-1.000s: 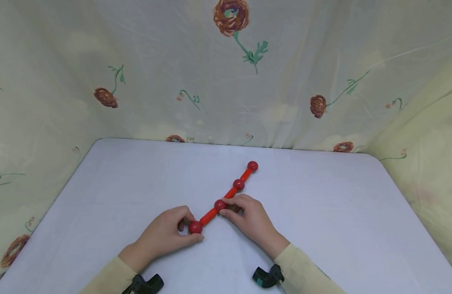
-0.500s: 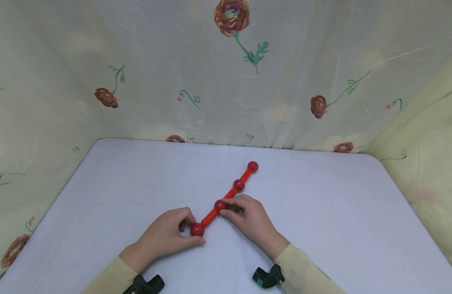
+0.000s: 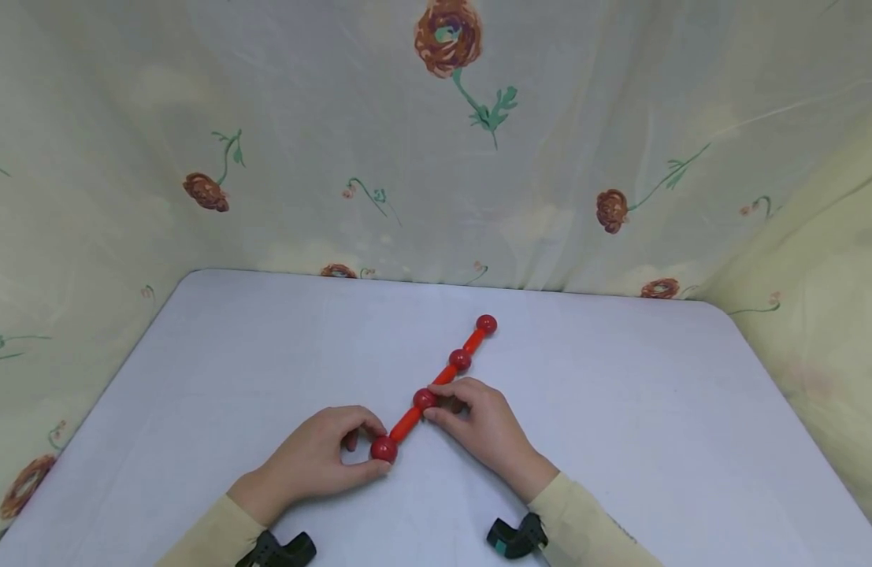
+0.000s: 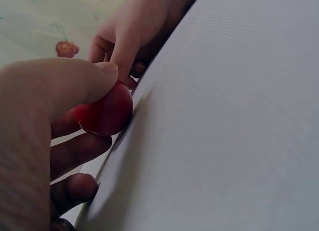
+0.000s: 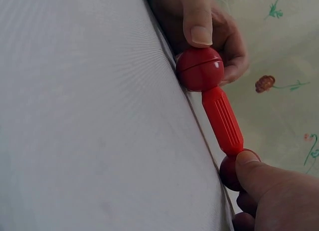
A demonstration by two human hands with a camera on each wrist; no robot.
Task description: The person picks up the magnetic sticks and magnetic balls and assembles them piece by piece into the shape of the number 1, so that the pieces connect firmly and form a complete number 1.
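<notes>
A jointed chain of dark red balls and orange-red ribbed rods lies slantwise on the white table. My left hand (image 3: 322, 449) pinches the nearest ball (image 3: 384, 449) between thumb and fingers. In the left wrist view the thumb presses on top of that red ball (image 4: 108, 110). A ribbed rod (image 5: 222, 121) joins it to the following ball (image 3: 424, 399), which my right hand (image 3: 488, 421) pinches between thumb and forefinger. Beyond that, two more rods link a middle ball (image 3: 460, 360) and the far end ball (image 3: 487, 324).
The white table (image 3: 620, 409) has rounded far corners and stretches to both sides of the chain. Flower-patterned cloth (image 3: 287, 142) hangs behind and beside it. Each wrist wears a black camera mount (image 3: 517, 535) close to the tabletop.
The left hand has shifted the nearest ball slightly right and towards the person, swinging its rod a little steeper. The right hand keeps its hold; the head view has tilted slightly.
</notes>
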